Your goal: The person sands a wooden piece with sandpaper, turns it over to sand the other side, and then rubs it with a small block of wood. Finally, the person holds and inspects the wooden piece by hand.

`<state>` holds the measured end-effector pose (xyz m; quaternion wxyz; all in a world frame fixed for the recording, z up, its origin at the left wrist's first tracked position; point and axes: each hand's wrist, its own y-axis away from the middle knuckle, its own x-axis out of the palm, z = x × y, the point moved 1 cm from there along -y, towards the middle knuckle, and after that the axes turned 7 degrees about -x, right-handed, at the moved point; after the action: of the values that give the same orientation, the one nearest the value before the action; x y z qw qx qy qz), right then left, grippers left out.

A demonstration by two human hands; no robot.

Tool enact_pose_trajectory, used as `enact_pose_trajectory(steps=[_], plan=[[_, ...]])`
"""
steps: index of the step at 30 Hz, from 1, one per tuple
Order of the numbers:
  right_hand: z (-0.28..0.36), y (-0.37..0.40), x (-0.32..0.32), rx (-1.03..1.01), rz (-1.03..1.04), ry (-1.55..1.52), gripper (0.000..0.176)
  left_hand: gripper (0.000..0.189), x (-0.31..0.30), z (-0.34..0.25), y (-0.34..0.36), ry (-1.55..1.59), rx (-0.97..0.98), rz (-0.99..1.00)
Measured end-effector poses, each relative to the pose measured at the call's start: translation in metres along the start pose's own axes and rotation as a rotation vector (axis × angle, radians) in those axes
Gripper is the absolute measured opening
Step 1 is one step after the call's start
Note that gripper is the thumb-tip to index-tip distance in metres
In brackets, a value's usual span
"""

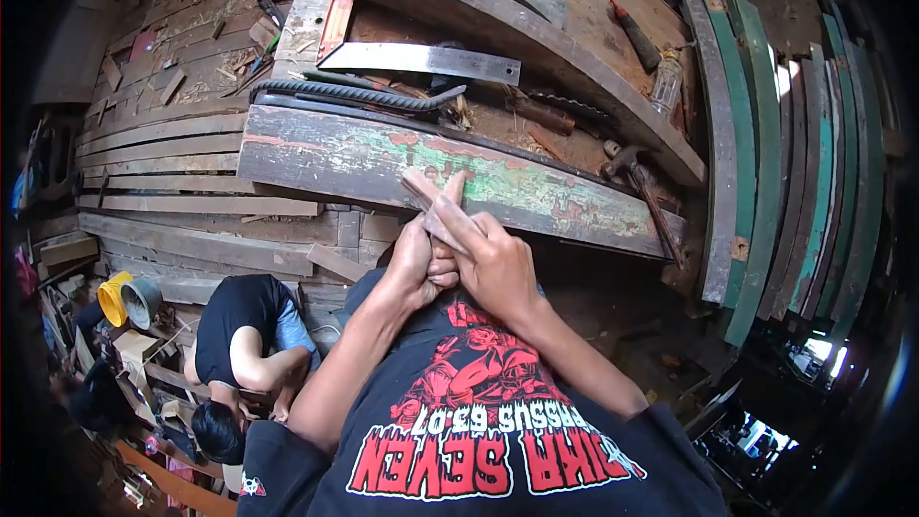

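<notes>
My left hand (413, 255) is closed, its fingers curled in front of my shirt. My right hand (500, 266) meets it, fingers bent and thumb side up. Small wooden strips (419, 187) stick out crosswise from between the two hands; which hand grips which strip is partly hidden by the fingers. Just beyond lies a thick plank (335, 148) with worn green and grey paint, the strips' tips overlapping its near edge in view. On its right end rests a hammer (659, 206).
Behind the plank are a bent ribbed steel bar (354, 93), a try square (421, 59), a chisel-like tool (635, 36), a clear bottle (667, 84) and a curved beam (536, 38). Green boards (756, 163) stand at right. Another person (244, 345) bends over at lower left.
</notes>
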<state>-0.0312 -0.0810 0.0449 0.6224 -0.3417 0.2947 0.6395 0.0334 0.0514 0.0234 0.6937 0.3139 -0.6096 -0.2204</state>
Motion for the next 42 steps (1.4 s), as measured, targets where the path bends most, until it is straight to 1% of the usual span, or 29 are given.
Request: enact_pose_trajectory(steps=[2,3,6,7,10,11,14,15,16,18,19,21,22,23,24,25,26,27,28,29,32,33,36,37,40,41,42], plan=[[-0.014,-0.016,0.004,0.079,-0.016,0.047,0.063,0.038,-0.003,-0.002,-0.003,0.056,-0.082,-0.049],[-0.018,-0.029,0.004,0.088,-0.082,0.046,0.062,0.039,-0.004,-0.001,-0.004,0.065,-0.080,-0.087],[-0.006,-0.014,-0.007,0.053,0.020,0.071,0.061,0.040,0.003,0.002,0.000,0.026,-0.040,-0.079],[0.003,-0.004,-0.012,0.032,0.034,-0.036,0.058,0.042,-0.004,0.001,-0.003,-0.026,-0.023,-0.054],[-0.014,-0.012,0.000,0.073,-0.015,0.057,0.057,0.042,-0.002,0.005,-0.003,-0.028,-0.046,-0.173],[-0.021,-0.025,0.001,0.101,-0.057,0.070,0.055,0.042,0.000,0.007,-0.003,-0.077,-0.006,-0.222],[-0.015,-0.019,-0.006,0.094,-0.038,0.098,0.059,0.042,0.003,0.011,-0.003,-0.164,0.035,-0.260],[-0.010,-0.005,-0.005,0.020,-0.048,0.019,0.064,0.043,-0.003,0.008,-0.004,-0.177,0.038,-0.171],[-0.005,0.005,-0.005,0.019,-0.013,0.012,0.067,0.043,-0.007,0.011,-0.006,-0.172,0.037,-0.179],[-0.019,0.001,0.005,0.056,-0.060,0.029,0.067,0.044,-0.012,0.015,-0.012,-0.163,0.034,-0.190],[-0.025,-0.007,0.008,0.071,-0.083,0.068,0.066,0.043,0.000,0.010,-0.004,-0.154,0.016,-0.256],[-0.033,-0.021,0.012,0.094,-0.135,0.139,0.065,0.042,0.002,0.015,-0.004,-0.161,0.034,-0.273],[-0.026,-0.014,0.008,0.067,-0.109,0.105,0.064,0.042,0.004,0.013,-0.003,-0.170,0.048,-0.279],[-0.018,-0.001,0.001,0.028,-0.079,0.073,0.063,0.042,-0.005,0.013,-0.007,-0.169,0.050,-0.226],[-0.014,0.009,-0.002,-0.003,-0.041,0.036,0.062,0.042,-0.006,0.012,-0.007,-0.150,0.050,-0.217],[-0.015,0.010,-0.003,-0.041,-0.043,0.054,0.063,0.042,-0.008,0.015,-0.007,-0.129,0.038,-0.213],[-0.021,0.004,-0.005,-0.104,0.011,0.104,0.063,0.043,-0.010,0.017,-0.008,-0.113,0.031,-0.208],[-0.025,-0.012,-0.007,-0.059,0.019,0.179,0.064,0.044,-0.006,0.013,-0.005,-0.151,0.027,-0.242],[-0.028,-0.027,-0.007,-0.004,0.031,0.255,0.064,0.044,-0.003,0.011,-0.003,-0.246,0.043,-0.321],[-0.034,-0.038,-0.004,-0.026,-0.017,0.219,0.057,0.044,-0.003,0.014,-0.002,-0.249,0.049,-0.314],[-0.022,-0.010,-0.002,-0.110,-0.046,0.125,0.051,0.043,-0.011,0.009,-0.009,-0.295,0.118,-0.266],[-0.015,0.002,-0.003,-0.103,-0.011,0.050,0.052,0.043,-0.014,0.012,-0.006,-0.311,0.125,-0.260],[-0.035,-0.012,0.015,0.022,-0.033,0.201,0.063,0.043,-0.016,0.011,-0.007,-0.240,0.072,-0.275],[-0.038,-0.031,0.009,0.080,-0.085,0.205,0.067,0.043,-0.009,0.013,-0.006,-0.280,0.110,-0.314],[-0.028,-0.005,0.005,-0.036,-0.048,0.139,0.068,0.043,-0.012,0.014,-0.005,-0.228,0.093,-0.278],[-0.025,0.004,0.001,-0.062,-0.055,0.038,0.067,0.045,-0.014,0.014,-0.005,-0.269,0.119,-0.276],[-0.035,0.004,-0.001,-0.080,-0.026,0.081,0.067,0.045,-0.013,0.018,-0.003,-0.266,0.105,-0.299]])
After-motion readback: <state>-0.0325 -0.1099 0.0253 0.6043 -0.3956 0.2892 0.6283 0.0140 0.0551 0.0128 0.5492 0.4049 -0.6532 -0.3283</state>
